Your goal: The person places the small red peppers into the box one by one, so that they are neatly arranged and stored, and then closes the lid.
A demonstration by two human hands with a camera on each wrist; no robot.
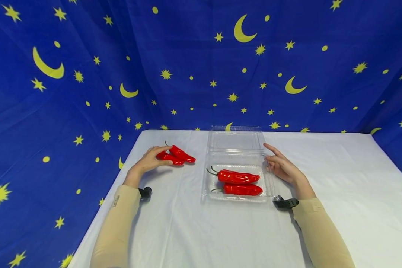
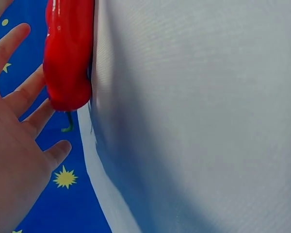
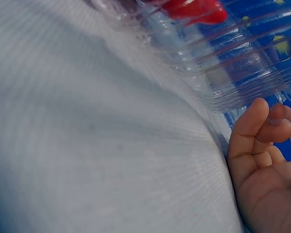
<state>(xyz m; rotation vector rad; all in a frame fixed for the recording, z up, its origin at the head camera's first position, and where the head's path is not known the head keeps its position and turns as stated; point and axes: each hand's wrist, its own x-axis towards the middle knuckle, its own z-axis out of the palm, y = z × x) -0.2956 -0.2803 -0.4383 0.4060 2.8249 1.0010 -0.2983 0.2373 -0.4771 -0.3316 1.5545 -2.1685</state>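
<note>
Two red peppers, one farther back [image 1: 183,154] and one nearer [image 1: 175,161], lie side by side on the left of the table. My left hand [image 1: 148,160] reaches over their stem ends, thumb toward me. In the left wrist view its fingers spread loosely beside a pepper [image 2: 68,58] with a short green stem. A clear plastic container [image 1: 267,182] stands unfolded, its lid [image 1: 236,141] lying back. Inside its base lie a rear red pepper [image 1: 238,176] and a front one [image 1: 242,189], stems leftward. My right hand [image 1: 284,166] is beside the container's right edge, index finger extended, other fingers loosely bent.
A white cloth [image 1: 187,230] covers the table. Behind it and along the left hangs a blue curtain [image 1: 194,56] with yellow moons and stars. Small black devices are worn at the left wrist [image 1: 145,192] and right wrist [image 1: 286,203].
</note>
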